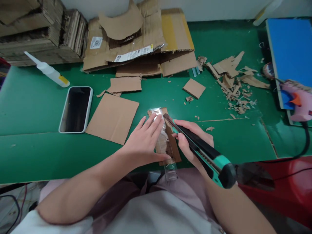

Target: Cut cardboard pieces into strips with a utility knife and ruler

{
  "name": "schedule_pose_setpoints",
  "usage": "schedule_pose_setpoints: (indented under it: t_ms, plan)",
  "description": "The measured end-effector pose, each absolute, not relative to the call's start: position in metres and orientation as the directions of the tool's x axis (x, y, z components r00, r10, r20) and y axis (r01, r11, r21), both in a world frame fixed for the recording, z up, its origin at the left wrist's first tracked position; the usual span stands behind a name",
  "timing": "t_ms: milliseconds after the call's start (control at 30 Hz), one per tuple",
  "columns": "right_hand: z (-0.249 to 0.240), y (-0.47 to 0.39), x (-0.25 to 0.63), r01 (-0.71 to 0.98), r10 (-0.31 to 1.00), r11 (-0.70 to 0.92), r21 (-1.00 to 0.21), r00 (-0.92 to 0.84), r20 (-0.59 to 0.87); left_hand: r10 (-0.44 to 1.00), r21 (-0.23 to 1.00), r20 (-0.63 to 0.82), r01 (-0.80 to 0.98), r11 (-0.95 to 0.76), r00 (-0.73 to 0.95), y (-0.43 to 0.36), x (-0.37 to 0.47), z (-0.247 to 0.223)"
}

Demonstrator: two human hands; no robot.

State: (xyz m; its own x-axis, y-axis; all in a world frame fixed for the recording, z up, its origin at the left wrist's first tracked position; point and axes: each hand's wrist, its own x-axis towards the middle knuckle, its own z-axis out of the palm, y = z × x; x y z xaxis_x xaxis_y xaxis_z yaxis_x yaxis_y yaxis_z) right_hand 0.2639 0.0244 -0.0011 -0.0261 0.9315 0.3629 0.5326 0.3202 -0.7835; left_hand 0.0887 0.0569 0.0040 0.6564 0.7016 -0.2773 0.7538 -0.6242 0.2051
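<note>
My left hand (145, 139) presses flat, fingers spread, on a clear plastic ruler (170, 169) that lies over a small brown cardboard strip (173, 146) at the near edge of the green mat (36, 110). My right hand (192, 141) grips a teal and black utility knife (202, 149), its blade tip resting at the far end of the strip beside the ruler's edge. The ruler's near end sticks out past the table edge over my lap.
A larger cardboard rectangle (112, 117) and a phone (76, 109) lie to the left, a glue bottle (48, 71) behind them. Cardboard stacks (136, 39) fill the back. Scraps (234, 84) lie at the right, with a pink glue gun (298, 102) and a blue board (291, 48).
</note>
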Motion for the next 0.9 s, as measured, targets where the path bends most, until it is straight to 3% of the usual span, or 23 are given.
schedule_pose_setpoints:
  t_ms: [167,300,500,900]
  plan:
    - [0.002,0.024,0.263,0.521,0.935,0.300,-0.799,0.007,0.356,0.700,0.212,-0.279,0.753,-0.622,0.657,0.057,0.089,0.004]
    - [0.000,0.024,0.261,0.508,0.948,0.171,-0.844,0.150,0.282,0.703,0.217,-0.258,0.749,-0.626,0.663,0.056,0.088,0.003]
    - [-0.010,0.025,0.258,0.399,0.967,0.086,-0.913,0.187,0.173,0.714,0.222,-0.209,0.743,-0.631,0.669,0.055,0.087,0.002]
    - [-0.011,0.024,0.256,0.370,0.969,0.083,-0.925,0.188,0.162,0.713,0.238,-0.178,0.733,-0.637,0.678,0.055,0.086,0.000]
